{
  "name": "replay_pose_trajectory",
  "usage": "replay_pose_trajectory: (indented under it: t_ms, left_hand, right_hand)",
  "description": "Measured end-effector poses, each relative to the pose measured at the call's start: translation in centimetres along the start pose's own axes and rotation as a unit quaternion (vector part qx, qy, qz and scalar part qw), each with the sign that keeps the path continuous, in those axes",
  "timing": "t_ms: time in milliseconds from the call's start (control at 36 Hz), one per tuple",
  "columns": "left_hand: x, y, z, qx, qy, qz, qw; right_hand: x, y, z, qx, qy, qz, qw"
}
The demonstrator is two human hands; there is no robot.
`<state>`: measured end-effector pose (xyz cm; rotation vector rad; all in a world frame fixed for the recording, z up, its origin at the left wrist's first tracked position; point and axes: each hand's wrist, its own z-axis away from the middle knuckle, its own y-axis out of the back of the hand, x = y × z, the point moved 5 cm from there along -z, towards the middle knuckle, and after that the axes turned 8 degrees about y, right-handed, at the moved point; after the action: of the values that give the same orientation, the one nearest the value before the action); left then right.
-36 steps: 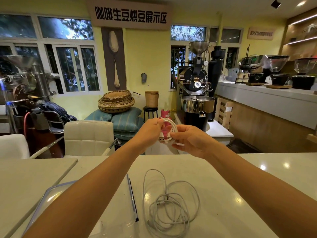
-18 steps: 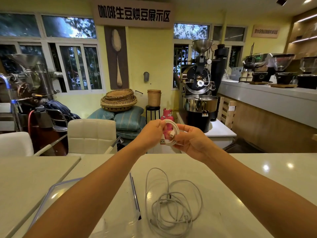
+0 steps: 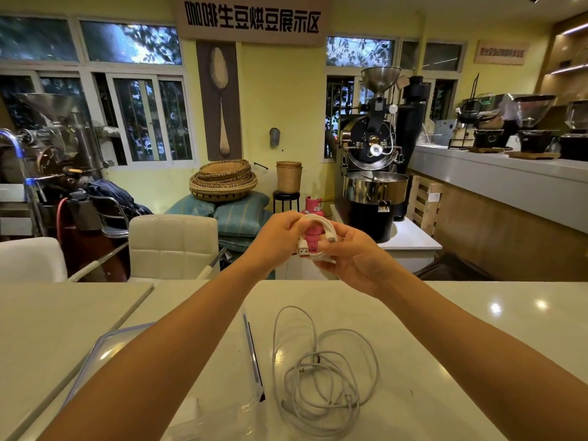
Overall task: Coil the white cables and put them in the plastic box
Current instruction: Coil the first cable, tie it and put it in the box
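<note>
A small white coiled cable is held up in the air over the far edge of the white table. My left hand pinches its left side, where a USB plug with an orange insert hangs down. My right hand grips the right side, and the other plug shows above its thumb. A loose tangle of white cables lies on the table below my arms. The clear plastic box stands at the lower left, largely hidden by my left forearm.
A clear lid with a blue rim lies left of the box. White chairs stand beyond the table. A coffee roaster and a long counter fill the right background.
The coil has been turned between my hands, so both plugs now show. My hands stay at about the same height, and the tangle on the table has not moved.
</note>
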<state>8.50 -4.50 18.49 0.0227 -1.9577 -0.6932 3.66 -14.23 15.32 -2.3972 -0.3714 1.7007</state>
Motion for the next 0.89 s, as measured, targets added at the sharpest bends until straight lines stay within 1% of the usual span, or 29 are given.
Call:
replay_pose_trajectory:
  t_ms: [111, 167, 222, 306, 361, 444, 556, 639, 750, 806, 889]
  left_hand:
    - [-0.6, 0.4, 0.1, -0.006, 0.019, 0.009, 1.0]
    - [-0.9, 0.4, 0.0, -0.005, 0.019, -0.009, 1.0]
    - [-1.3, 0.4, -0.1, -0.009, 0.021, -0.017, 1.0]
    - [-1.8, 0.6, -0.2, -0.011, 0.027, -0.018, 0.999]
    - [-2.1, 0.8, -0.3, 0.001, 0.026, -0.031, 0.999]
    - [-2.3, 1.0, -0.6, 0.02, 0.017, -0.065, 0.998]
    - [-2.5, 1.3, -0.7, 0.03, 0.004, -0.114, 0.993]
    - [-2.8, 1.3, -0.7, 0.023, 0.003, -0.127, 0.992]
    - [-3.3, 1.1, -0.6, 0.018, 0.001, -0.138, 0.99]
    - [-3.5, 1.1, -0.6, 0.016, -0.002, -0.15, 0.989]
    - [-3.8, 1.2, -0.7, -0.005, -0.003, -0.157, 0.988]
  right_hand:
    - [0.1, 0.1, -0.3, 0.018, 0.014, 0.006, 1.0]
    - [0.3, 0.0, -0.5, 0.019, 0.036, 0.044, 0.998]
    - [0.3, -0.3, -0.5, 0.012, 0.068, 0.119, 0.99]
    - [0.3, -0.9, -0.4, 0.008, 0.116, 0.241, 0.964]
    - [0.3, -1.1, -0.4, 0.013, 0.138, 0.29, 0.947]
    - [0.5, -1.2, -0.4, 0.028, 0.173, 0.371, 0.912]
    - [0.4, -1.2, 0.0, 0.046, 0.223, 0.462, 0.857]
    - [0.4, -1.1, 0.2, 0.057, 0.232, 0.503, 0.83]
    - [0.8, -1.1, 0.2, 0.063, 0.219, 0.525, 0.82]
    - [1.0, -1.1, 0.1, 0.056, 0.209, 0.521, 0.826]
    - [1.3, -0.8, -0.1, 0.051, 0.191, 0.499, 0.844]
